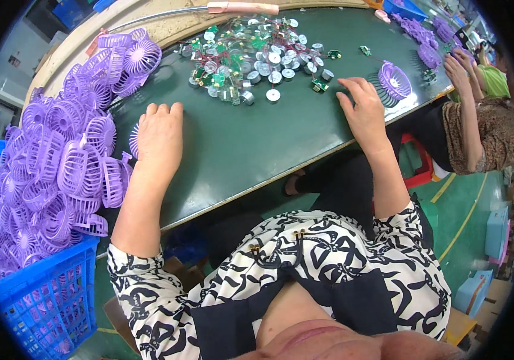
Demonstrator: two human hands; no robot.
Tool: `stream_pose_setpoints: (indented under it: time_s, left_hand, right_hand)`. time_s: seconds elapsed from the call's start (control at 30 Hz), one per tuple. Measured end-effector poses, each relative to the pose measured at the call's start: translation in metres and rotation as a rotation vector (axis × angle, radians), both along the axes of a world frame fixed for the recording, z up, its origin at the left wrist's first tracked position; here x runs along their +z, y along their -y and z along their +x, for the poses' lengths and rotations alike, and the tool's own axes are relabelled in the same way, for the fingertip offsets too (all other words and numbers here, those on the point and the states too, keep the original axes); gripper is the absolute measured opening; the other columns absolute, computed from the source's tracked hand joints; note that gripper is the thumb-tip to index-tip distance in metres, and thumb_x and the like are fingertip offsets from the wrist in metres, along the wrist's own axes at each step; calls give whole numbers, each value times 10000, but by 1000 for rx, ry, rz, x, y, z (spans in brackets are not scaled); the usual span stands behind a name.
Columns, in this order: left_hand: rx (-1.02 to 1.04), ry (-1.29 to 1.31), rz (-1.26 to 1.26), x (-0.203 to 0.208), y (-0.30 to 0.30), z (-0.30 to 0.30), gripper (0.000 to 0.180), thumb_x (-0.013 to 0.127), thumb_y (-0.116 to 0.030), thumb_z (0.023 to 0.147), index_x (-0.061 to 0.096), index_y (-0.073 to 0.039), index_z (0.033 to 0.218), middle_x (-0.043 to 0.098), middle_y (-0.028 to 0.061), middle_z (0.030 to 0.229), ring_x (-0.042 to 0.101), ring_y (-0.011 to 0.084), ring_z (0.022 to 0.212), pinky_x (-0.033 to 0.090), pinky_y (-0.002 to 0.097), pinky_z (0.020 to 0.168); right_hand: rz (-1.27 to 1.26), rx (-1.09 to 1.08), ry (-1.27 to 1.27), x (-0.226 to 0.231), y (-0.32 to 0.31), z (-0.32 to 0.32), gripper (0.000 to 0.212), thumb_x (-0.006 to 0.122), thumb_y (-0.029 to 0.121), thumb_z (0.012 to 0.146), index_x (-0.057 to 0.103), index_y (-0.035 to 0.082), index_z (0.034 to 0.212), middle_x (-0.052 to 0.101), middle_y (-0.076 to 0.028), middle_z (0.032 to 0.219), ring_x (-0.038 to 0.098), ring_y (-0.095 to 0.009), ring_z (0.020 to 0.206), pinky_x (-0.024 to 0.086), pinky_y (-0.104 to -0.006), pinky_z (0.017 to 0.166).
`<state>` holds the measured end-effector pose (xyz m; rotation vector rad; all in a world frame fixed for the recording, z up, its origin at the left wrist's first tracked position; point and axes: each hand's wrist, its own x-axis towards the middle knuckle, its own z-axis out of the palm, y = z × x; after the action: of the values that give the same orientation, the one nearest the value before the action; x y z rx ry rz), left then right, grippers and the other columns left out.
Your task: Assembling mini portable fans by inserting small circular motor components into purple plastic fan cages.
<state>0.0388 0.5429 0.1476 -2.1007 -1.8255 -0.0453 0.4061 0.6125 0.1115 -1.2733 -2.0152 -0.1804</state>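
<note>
Right now both hands rest flat on the green surface (239, 144), fingers apart, holding nothing. Left hand (159, 139) touches a purple fan grille (134, 140) just beside the grille heap (59, 174); right hand (362, 108) lies near the motor pile (257, 60). Probably best to pinch one grille by its rim w/o snagging neighbours.

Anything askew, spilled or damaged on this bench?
Nothing looks damaged. The purple fan grilles lie in a loose heap that overflows the blue crate onto the green table, and the small motors are scattered unsorted. The left hand touches one grille; the right hand rests on the table.
</note>
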Motion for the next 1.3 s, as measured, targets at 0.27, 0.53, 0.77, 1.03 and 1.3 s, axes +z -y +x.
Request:
stream_pose_setpoints:
  time_s: [0.27,0.53,0.77,1.03,1.3]
  left_hand:
    - [-320,623,519,22,9,13,259,662,56,768,664,-32,1012,648,125,1025,621,308,950,524,368,829]
    - [-413,1137,-76,-9,9,32,187,622,66,840,642,-17,1006,614,61,1055,597,142,944,477,255,783]
    - [-592,744,-147,-6,14,39,266,700,19,768,617,-34,1015,633,125,1043,632,315,941,528,375,797]
    - [-843,677,-256,-1,19,45,281,712,-1,729,606,-46,986,638,119,1012,621,319,929,522,405,773]
    - [-836,703,-284,-1,19,42,268,690,18,726,595,-47,968,640,103,1003,620,309,927,520,406,777]
  right_hand:
    - [-27,10,193,18,-16,-32,240,743,245,806,673,76,961,610,-93,959,600,-299,934,492,-431,777]
    - [-17,-33,162,4,-66,-22,202,595,214,861,681,35,826,651,-138,896,645,-338,868,517,-443,710]
    - [-756,391,-870,77,-108,5,195,590,263,947,683,92,962,664,-10,978,613,-119,881,517,-316,762]
    - [-784,567,-442,40,-24,-65,272,625,267,950,721,13,968,670,-4,890,571,-74,836,459,-248,733]
    - [-321,422,-440,34,-4,-56,179,696,150,881,686,-3,974,654,-87,892,629,-202,823,493,-311,730]
